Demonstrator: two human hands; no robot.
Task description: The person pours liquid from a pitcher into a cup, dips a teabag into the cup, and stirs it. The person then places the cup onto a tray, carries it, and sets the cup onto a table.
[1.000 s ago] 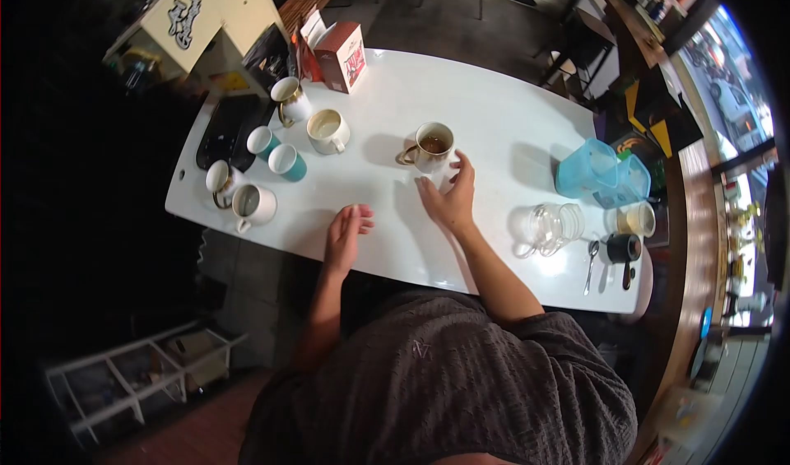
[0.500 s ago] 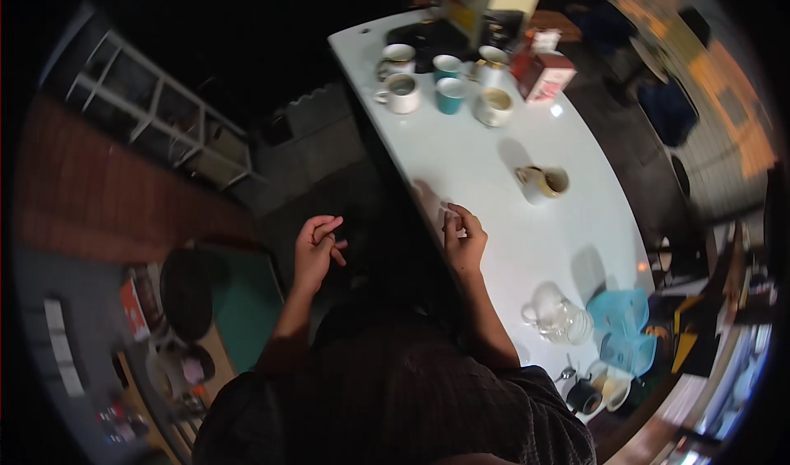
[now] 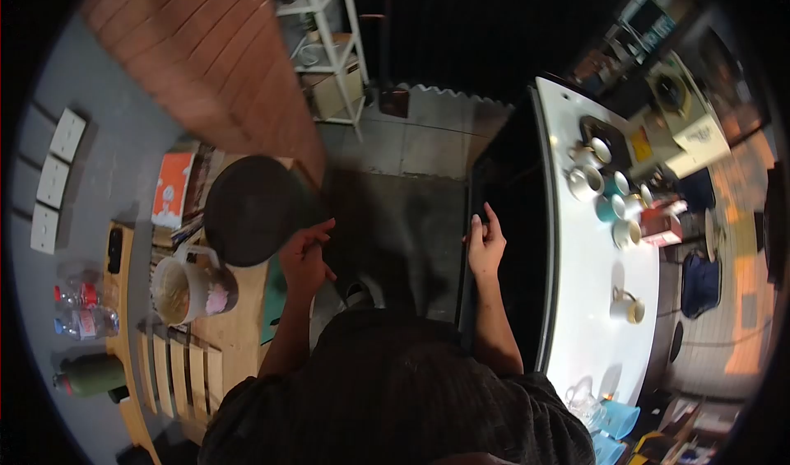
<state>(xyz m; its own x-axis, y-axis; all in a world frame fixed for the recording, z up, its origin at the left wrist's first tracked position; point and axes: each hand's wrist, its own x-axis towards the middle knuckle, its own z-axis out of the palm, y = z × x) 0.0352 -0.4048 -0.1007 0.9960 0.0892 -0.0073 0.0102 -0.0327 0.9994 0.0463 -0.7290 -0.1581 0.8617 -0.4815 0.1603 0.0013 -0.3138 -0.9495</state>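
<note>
My left hand [image 3: 307, 257] is raised in the air with its fingers apart and nothing in it, nearest to a round black tray [image 3: 257, 210] over a wooden surface. My right hand [image 3: 486, 241] is also up, empty, its fingers spread, beside the dark side of the white counter [image 3: 568, 284]. A cup with a gold handle [image 3: 634, 310] stands alone on that counter. Farther along it are white mugs [image 3: 585, 183] and teal cups [image 3: 611, 208].
On the left are a clear pitcher [image 3: 174, 290], a slatted wooden rack [image 3: 177, 374], plastic bottles [image 3: 86, 323] and a green bottle [image 3: 92, 374]. Ahead, a white shelf [image 3: 333, 45] stands beside a brick-coloured wall [image 3: 210, 45]. Blue containers [image 3: 615, 420] sit at the counter's near end.
The view has turned left from the white counter toward the floor and wooden surface. My right hand has left the cup, and both hands are now away from the counter top.
</note>
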